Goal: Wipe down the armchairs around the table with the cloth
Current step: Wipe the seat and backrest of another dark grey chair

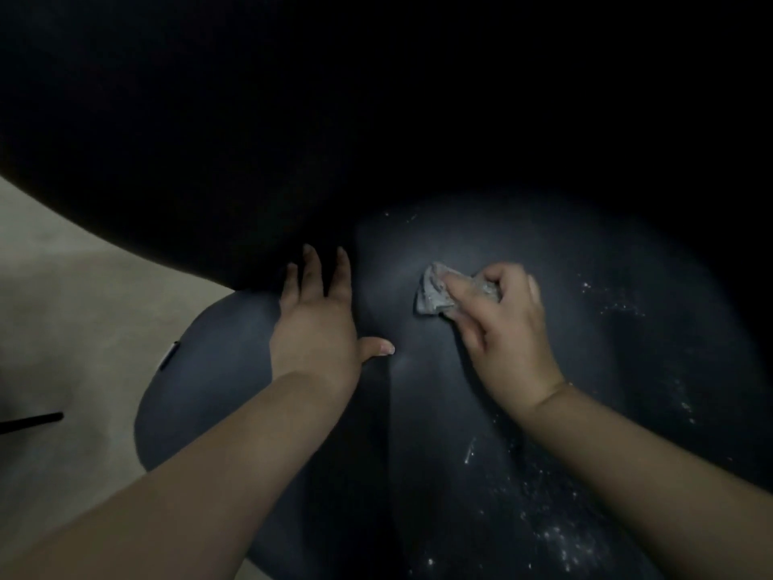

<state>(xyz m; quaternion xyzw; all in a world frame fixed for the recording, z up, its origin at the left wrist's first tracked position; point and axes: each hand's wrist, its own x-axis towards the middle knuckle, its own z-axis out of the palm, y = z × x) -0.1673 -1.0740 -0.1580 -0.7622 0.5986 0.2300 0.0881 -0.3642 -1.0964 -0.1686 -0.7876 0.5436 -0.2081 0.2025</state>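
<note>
The scene is dim, seen from above. The dark blue-grey armchair (481,412) fills the lower middle and right of the view, its smooth seat curving up toward a backrest lost in shadow at the top.

The left hand (318,324) lies flat on the chair at the crease where the armrest meets the seat. Its fingers (311,265) are straight and spread, pointing away from the person into the dark, and the thumb (376,349) sticks out to the right, its tip touching the seat surface. The hand holds nothing; it presses on the upholstery with an open palm. The bare left forearm runs from the lower left corner up to the wrist, nearly straight.

The right hand (502,316) is on the seat, to the right of the left hand and apart from it. Its fingers are curled around a small crumpled grey cloth (435,293), which bunches out to the left of the fingertips and lies against the seat surface. The knuckles are raised and the wrist is bent slightly, with the bare right forearm coming in from the lower right edge.

Pale specks (556,537) are scattered over the right and lower right parts of the seat, beside and below the right arm.

On the left a pale floor (62,307) shows beyond the chair's rounded armrest (209,370), and a thin dark rod (31,422) lies at the left edge.
</note>
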